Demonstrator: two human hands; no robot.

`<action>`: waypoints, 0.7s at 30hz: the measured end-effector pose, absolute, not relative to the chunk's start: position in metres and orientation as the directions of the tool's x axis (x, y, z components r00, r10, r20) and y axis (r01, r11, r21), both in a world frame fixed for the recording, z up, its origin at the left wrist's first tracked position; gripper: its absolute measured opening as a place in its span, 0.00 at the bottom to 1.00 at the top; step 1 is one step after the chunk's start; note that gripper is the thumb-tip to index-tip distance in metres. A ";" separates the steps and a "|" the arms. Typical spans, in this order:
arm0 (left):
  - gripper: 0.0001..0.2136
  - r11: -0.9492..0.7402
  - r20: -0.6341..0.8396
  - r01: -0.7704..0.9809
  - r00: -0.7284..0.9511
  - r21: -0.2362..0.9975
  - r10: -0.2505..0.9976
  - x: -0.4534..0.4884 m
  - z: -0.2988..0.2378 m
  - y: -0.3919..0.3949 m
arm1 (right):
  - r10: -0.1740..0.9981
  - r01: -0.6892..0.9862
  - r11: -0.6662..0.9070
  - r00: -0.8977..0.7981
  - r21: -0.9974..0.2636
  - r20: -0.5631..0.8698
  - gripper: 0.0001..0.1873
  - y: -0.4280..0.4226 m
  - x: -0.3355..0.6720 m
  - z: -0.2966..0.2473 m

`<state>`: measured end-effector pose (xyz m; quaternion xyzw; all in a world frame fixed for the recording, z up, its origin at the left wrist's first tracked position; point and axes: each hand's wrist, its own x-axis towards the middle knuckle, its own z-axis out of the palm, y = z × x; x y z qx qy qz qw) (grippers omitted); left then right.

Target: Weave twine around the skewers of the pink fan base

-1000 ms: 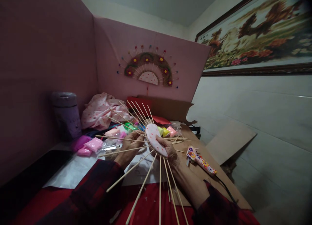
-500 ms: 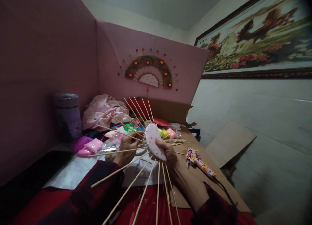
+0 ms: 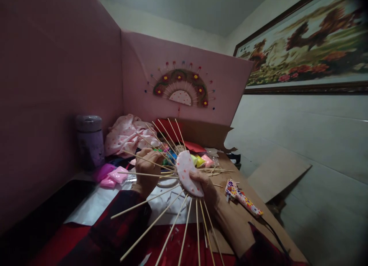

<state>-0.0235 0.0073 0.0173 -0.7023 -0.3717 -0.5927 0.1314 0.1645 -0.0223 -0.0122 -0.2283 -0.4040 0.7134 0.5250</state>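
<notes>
A half-made fan is held up over the table: a pink dotted semicircle piece (image 3: 186,174) with several thin wooden sticks (image 3: 169,233) fanning out from it. My right hand (image 3: 204,187) grips the pink piece from below, thumb across its lower edge. My left hand (image 3: 147,170) is closed around the sticks on the left side of the fan, fingers pinching one of them.
A finished fan (image 3: 181,87) hangs on the pink backboard. On the table lie bags of coloured clay (image 3: 115,174), a pink dotted cloth (image 3: 126,133), a purple flask (image 3: 89,140), a patterned glue gun (image 3: 243,197), loose sticks (image 3: 217,170) and a cardboard box (image 3: 205,131).
The fan has turned a little in my hands and my left hand has shifted up along the left sticks. The view has swung slightly to the left.
</notes>
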 end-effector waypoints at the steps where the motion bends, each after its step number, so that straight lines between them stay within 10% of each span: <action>1: 0.05 -0.674 0.935 0.695 0.007 0.251 0.356 -0.025 0.018 0.008 | 0.932 -0.556 -0.122 -0.350 -0.822 0.098 0.16 -0.022 0.165 -0.012; 21: 0.09 -0.486 0.961 0.837 -0.155 0.250 0.228 -0.065 0.037 0.021 | 0.911 -0.536 -0.182 -0.408 -0.824 0.064 0.17 -0.024 0.168 -0.012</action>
